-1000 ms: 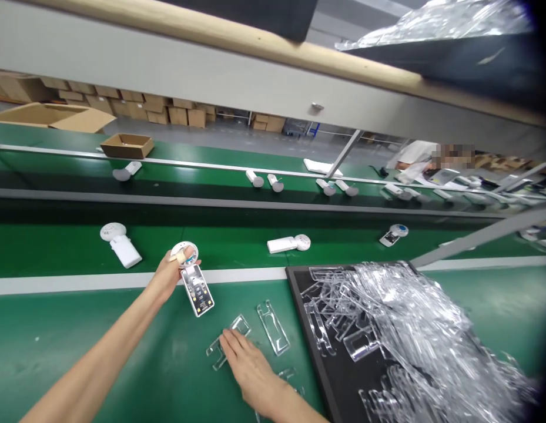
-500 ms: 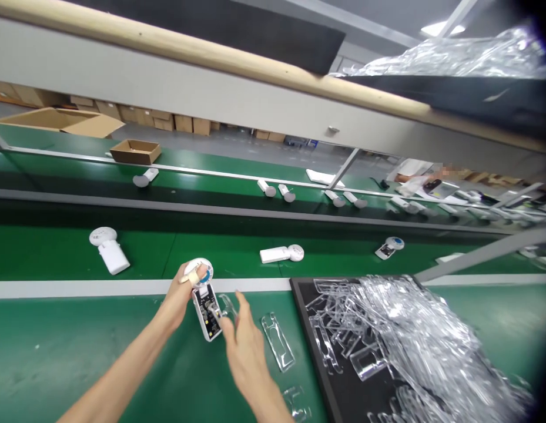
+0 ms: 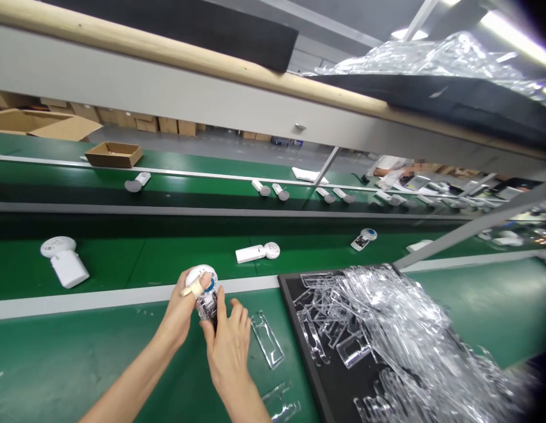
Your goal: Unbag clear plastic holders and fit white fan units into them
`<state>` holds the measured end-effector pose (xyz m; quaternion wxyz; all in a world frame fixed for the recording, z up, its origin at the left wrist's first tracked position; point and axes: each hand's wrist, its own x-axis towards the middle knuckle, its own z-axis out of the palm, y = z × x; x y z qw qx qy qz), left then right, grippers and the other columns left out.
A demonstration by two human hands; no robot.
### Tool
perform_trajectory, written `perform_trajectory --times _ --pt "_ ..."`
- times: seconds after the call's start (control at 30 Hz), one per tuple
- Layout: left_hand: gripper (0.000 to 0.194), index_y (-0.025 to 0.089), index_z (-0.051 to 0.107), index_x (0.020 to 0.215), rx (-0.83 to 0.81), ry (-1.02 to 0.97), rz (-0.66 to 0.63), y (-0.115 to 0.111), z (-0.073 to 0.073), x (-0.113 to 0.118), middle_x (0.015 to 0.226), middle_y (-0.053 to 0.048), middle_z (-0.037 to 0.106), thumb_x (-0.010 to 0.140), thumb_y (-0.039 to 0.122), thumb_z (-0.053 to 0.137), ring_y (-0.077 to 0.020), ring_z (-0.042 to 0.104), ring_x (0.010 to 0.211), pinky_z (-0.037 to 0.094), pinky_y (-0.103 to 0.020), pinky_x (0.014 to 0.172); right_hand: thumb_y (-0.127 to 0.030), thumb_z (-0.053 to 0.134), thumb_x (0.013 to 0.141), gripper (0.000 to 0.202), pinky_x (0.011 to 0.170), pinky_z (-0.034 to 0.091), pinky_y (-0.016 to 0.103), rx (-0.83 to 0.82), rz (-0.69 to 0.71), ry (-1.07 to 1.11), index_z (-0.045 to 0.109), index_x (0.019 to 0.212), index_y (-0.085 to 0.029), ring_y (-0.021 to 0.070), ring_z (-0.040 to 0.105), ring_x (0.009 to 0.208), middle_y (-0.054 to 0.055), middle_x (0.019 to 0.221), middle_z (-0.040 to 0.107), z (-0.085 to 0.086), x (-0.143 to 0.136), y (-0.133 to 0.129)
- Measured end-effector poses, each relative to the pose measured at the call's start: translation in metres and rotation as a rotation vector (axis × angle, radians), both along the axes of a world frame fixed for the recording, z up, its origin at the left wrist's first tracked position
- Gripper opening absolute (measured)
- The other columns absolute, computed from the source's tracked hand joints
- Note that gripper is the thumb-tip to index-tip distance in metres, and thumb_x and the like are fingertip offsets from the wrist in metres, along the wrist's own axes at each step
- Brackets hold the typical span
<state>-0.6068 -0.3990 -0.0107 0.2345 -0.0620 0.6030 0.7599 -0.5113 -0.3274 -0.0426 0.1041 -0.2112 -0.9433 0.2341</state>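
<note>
My left hand (image 3: pixel 181 306) is closed around the round head of a white handheld device (image 3: pixel 197 275), its thumb by the blue ring; a pale wrap covers part of the thumb. The device's handle is open at the front and tilts down toward me. Over its circuit board lies a clear plastic piece (image 3: pixel 205 308). My right hand (image 3: pixel 230 341) grips this piece at the handle, thumb on the near side and index finger along the right edge. Its fingers hide part of the board. Right of that hand, a clear plastic frame (image 3: pixel 267 339) lies on the green bench (image 3: pixel 43 364).
A black tray (image 3: pixel 305 364) heaped with clear plastic pieces (image 3: pixel 400 317) stands at the right. White devices (image 3: pixel 69 267) lie on the green belt (image 3: pixel 158 252) beyond. A slanted metal post (image 3: pixel 466 226) rises behind the tray, and a shelf (image 3: pixel 176 88) crosses overhead.
My right hand has moved left onto the device, bringing the clear plastic piece over the circuit board. My left hand still holds the round head. The view has shifted to the right.
</note>
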Motion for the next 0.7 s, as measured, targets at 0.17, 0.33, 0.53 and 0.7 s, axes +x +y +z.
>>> perform_trajectory --times 0.17,0.33,0.53,0.7 --pt "0.052 0.019 0.056 0.107 0.071 0.023 0.017 0.006 0.012 0.006 0.097 -0.005 0.063 0.067 0.049 0.072 -0.0191 0.059 0.087 0.045 -0.029 0.074 -0.025 0.040 0.092 0.063 0.078 0.051 0.041 -0.146 0.068 0.093 0.011 0.148 -0.029 0.0271 0.057 0.099 0.011 0.112 0.056 -0.013 0.008 0.010" --pt "0.050 0.016 0.060 0.106 0.191 -0.107 -0.207 0.006 -0.001 0.020 0.105 -0.009 0.065 0.068 0.046 0.072 -0.0230 0.058 0.099 0.044 -0.031 0.085 -0.028 0.041 0.093 0.058 0.076 0.050 0.039 -0.180 0.092 0.159 0.017 0.146 -0.034 0.0233 0.057 0.086 0.007 0.097 0.057 -0.002 0.017 0.022" --pt "0.053 0.015 0.064 0.103 -0.016 -0.140 -0.092 0.010 -0.016 0.029 0.100 -0.009 0.068 0.064 0.049 0.074 -0.0257 0.059 0.100 0.048 -0.030 0.077 -0.032 0.032 0.094 0.039 0.077 0.047 0.035 -0.467 -0.193 0.250 0.059 0.120 -0.023 0.0217 0.059 0.088 0.008 0.095 0.064 -0.004 0.004 0.024" --pt "0.064 0.018 0.062 0.107 -0.031 -0.061 0.021 0.015 -0.014 0.043 0.099 -0.008 0.069 0.052 0.045 0.082 -0.0276 0.059 0.104 0.049 -0.030 0.078 -0.036 0.023 0.094 0.051 0.061 0.043 0.029 -0.662 -0.469 0.319 0.055 0.058 -0.020 0.0179 0.058 0.059 0.004 0.058 0.062 -0.024 -0.019 0.029"
